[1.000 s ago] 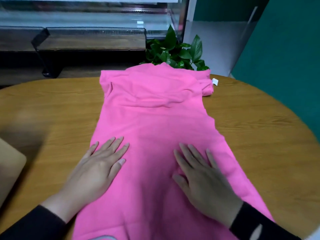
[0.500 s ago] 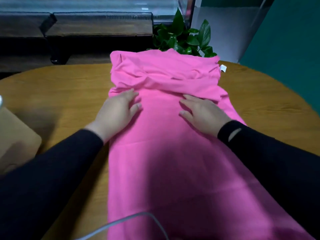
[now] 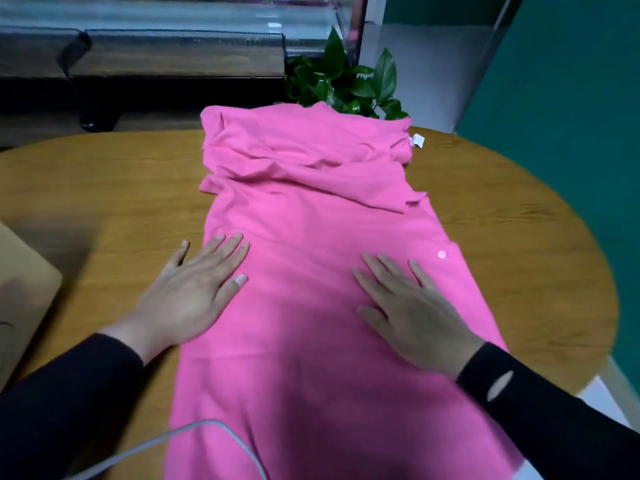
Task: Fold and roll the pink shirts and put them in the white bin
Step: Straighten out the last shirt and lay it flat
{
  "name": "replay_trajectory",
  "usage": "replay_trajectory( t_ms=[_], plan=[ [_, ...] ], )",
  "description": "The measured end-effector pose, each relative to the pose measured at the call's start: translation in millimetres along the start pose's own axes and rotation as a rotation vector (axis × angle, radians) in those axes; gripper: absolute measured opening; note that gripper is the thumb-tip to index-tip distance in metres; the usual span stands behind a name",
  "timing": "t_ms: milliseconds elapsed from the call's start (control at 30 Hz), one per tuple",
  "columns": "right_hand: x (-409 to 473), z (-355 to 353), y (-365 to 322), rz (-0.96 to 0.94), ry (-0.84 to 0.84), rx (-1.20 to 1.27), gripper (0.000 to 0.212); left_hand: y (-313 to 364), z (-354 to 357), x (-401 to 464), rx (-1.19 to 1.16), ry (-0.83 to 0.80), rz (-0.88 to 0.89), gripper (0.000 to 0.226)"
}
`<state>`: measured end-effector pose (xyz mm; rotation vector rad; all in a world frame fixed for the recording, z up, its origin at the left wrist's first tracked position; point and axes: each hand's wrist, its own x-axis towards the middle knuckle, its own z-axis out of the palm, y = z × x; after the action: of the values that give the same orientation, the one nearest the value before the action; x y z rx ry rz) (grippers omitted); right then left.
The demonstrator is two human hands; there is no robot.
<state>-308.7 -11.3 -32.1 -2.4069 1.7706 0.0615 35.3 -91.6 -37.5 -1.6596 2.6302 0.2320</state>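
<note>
Pressing flat on shirt [image 3: 311,271] spread lengthwise along table [image 3: 104,188]: left hand [image 3: 194,296] straddling shirt's left edge, right hand [image 3: 412,313] near its right edge, fingers straight, grasping nothing; plant [image 3: 346,84] beyond shirt.

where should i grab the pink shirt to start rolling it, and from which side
Take the pink shirt by its bunched, folded-over far end, coming from above with a hand near each corner. That end probably suits best: it is already doubled into a thick ridge across the full width, while the rest lies flat on the table. Both the left hand and right hand now lie flat nearer the middle.
</note>
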Motion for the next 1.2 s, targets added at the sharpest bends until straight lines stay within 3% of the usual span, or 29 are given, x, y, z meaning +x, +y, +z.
replay_trajectory(
  t_ms=[133, 233, 333, 400, 500, 633, 733, 867, 1033, 1133, 1200],
  plan=[
    [40, 2, 0, 0.012, 0.079, 0.012, 0.066, -27, -11, 41, 0.03, -0.03, 0.004, 0.087],
    [52, -5, 4, -0.004, 0.043, 0.168, 0.061, -28, -15, 52, 0.133, 0.006, -0.036, 0.073],
    [34, -20, 19, 0.012, 0.127, 0.576, 0.049, -9, -17, 18, -0.14, 0.253, 0.021, 0.061],
    [9, -27, 31, 0.072, 0.252, 0.673, 0.039, 9, -19, -21, -0.335, 0.283, 0.165, 0.06],
    [-31, -27, 43, 0.118, 0.314, 0.638, 0.024, 19, -5, -69, -0.366, 0.199, 0.305, 0.056],
    [-85, -20, 49, 0.071, 0.237, 0.557, 0.014, 18, 16, -109, -0.363, 0.188, 0.323, 0.061],
    [-112, -11, 57, 0.075, 0.313, 0.588, 0.007, 13, 20, -126, -0.387, 0.163, 0.377, 0.068],
    [-150, -3, 60, 0.062, 0.387, 0.496, 0.022, 9, 22, -141, -0.307, 0.156, 0.389, 0.074],
    [-174, 11, 62, -0.016, 0.304, 0.328, 0.027, 13, 18, -143, -0.353, 0.184, 0.372, 0.05],
    [-174, 13, 70, 0.122, 0.362, 0.322, 0.035, 12, 18, -143, -0.438, 0.188, 0.332, 0.045],
    [-170, 13, 73, 0.227, 0.421, 0.347, 0.026, 12, 19, -143, -0.444, 0.192, 0.315, 0.043]
  ],
)
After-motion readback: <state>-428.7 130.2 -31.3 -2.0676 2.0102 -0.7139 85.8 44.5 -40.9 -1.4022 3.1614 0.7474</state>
